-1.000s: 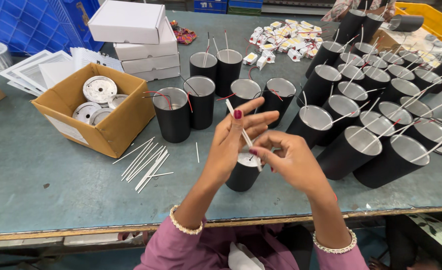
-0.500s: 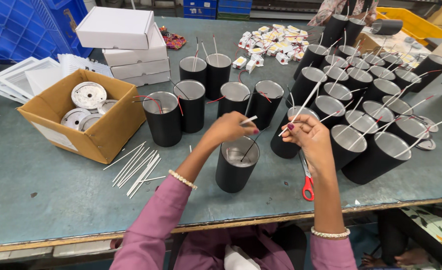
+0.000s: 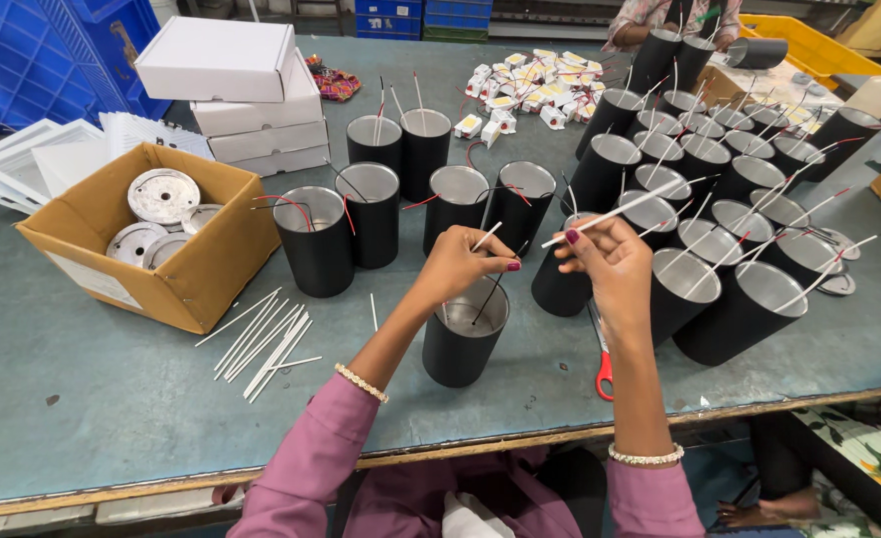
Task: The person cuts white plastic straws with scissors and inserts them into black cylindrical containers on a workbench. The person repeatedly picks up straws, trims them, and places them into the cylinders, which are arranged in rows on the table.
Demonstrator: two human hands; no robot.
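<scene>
Standing near the front edge of the grey-green worktable [image 3: 92, 399], a black cylindrical metal can with a silvery inside [image 3: 463, 339] sits directly below both hands, a thin dark wire [image 3: 488, 297] rising from its mouth. The left hand [image 3: 460, 263] hovers over the can's rim, fingers pressed together, pinching a short white sleeve tube [image 3: 486, 237] at its tip. The right hand [image 3: 605, 261], at three o'clock from the can, pinches a long white sleeve tube [image 3: 620, 211] that slants toward two o'clock. Red-handled scissors [image 3: 602, 361] lie on the table under the right forearm. At nine o'clock lies a loose bundle of white tubes [image 3: 266, 344]; at ten o'clock, a brown cardboard box of round metal discs [image 3: 151, 234]. More black cans [image 3: 699, 189] crowd from twelve to two o'clock.
</scene>
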